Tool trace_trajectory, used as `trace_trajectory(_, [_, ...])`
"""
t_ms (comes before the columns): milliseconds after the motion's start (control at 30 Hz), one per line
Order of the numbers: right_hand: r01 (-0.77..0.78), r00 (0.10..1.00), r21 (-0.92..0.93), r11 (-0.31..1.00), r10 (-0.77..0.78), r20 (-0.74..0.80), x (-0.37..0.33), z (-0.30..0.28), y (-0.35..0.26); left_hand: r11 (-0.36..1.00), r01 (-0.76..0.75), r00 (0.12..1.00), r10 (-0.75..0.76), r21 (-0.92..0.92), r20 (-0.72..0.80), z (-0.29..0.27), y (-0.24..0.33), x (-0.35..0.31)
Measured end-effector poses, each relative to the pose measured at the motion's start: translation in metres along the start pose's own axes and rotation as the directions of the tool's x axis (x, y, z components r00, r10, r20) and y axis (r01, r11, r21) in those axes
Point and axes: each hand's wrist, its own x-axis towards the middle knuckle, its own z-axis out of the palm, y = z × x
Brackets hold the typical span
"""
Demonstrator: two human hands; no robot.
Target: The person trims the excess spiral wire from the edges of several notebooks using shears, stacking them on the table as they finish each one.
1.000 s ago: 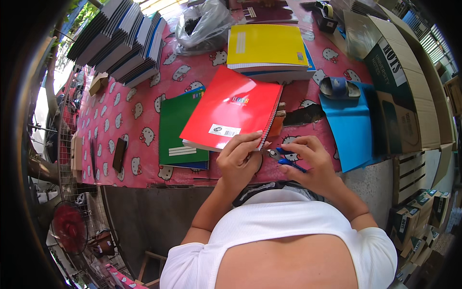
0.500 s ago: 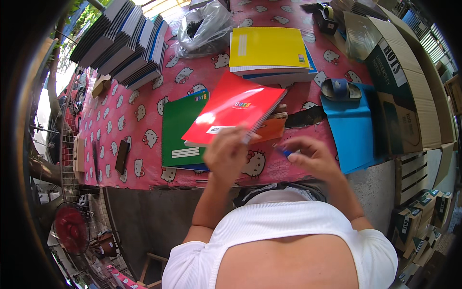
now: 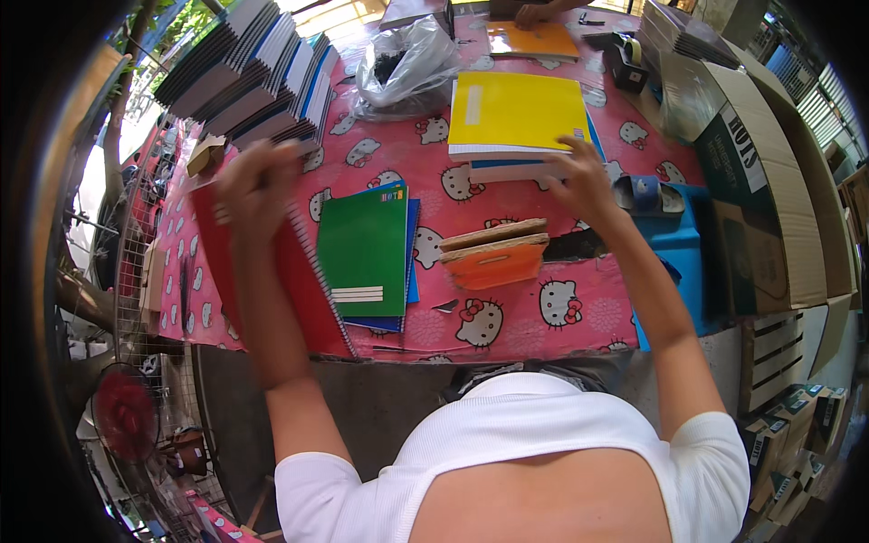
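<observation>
At the left, my left hand is closed on the upper part of a red spiral notebook. The notebook slants over the pink tablecloth, its coil to the right; my forearm hides part of it and the fingers are blurred. My right hand has its fingers apart at the near right corner of a yellow notebook, which tops a stack with blue and white edges. Between my arms lies a small pile with a green notebook on top and blue ones beneath. Right of that stands an orange block with cardboard-like edges.
Tall stacks of spiral notebooks stand far left, beside a clear plastic bag. On the right are a blue folder-like sheet, a tape roll, a tape dispenser and a cardboard box. Another person's hand touches an orange notebook.
My left hand has carried the red notebook from above the middle to the far left. My right hand has moved forward to the yellow notebook; the small blue item at its fingers no longer shows.
</observation>
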Motion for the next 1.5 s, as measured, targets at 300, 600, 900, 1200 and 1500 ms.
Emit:
trace_trajectory(300, [0.122, 0.898, -0.129, 0.984, -0.054, 0.437, 0.094, 0.088, -0.026, 0.618, 0.457, 0.501, -0.773, 0.640, 0.389, 0.123, -0.037, -0.175])
trace_trajectory(600, [0.181, 0.798, 0.123, 0.976, -0.219, 0.561, 0.121, 0.072, -0.012, 0.738, 0.675, 0.636, -0.568, -0.018, 0.522, 0.126, 0.010, -0.145])
trace_trajectory(900, [0.220, 0.817, 0.098, 0.970, -0.238, 0.526, 0.124, 0.068, -0.010, 0.862, 0.490, 0.763, -0.353, -0.129, 0.541, 0.173, 0.072, -0.128])
trace_trajectory(1200, [0.470, 0.853, 0.138, 0.872, -0.489, 0.183, 0.068, 0.006, -0.082, -0.619, 0.492, 0.340, -0.511, -0.612, 0.790, 0.156, 0.011, -0.077])
trace_trajectory(1500, [-0.223, 0.884, 0.311, 0.924, 0.326, -0.334, -0.039, -0.073, -0.034, 0.068, 0.558, 0.743, -0.485, -0.827, 0.461, 0.110, 0.049, -0.058])
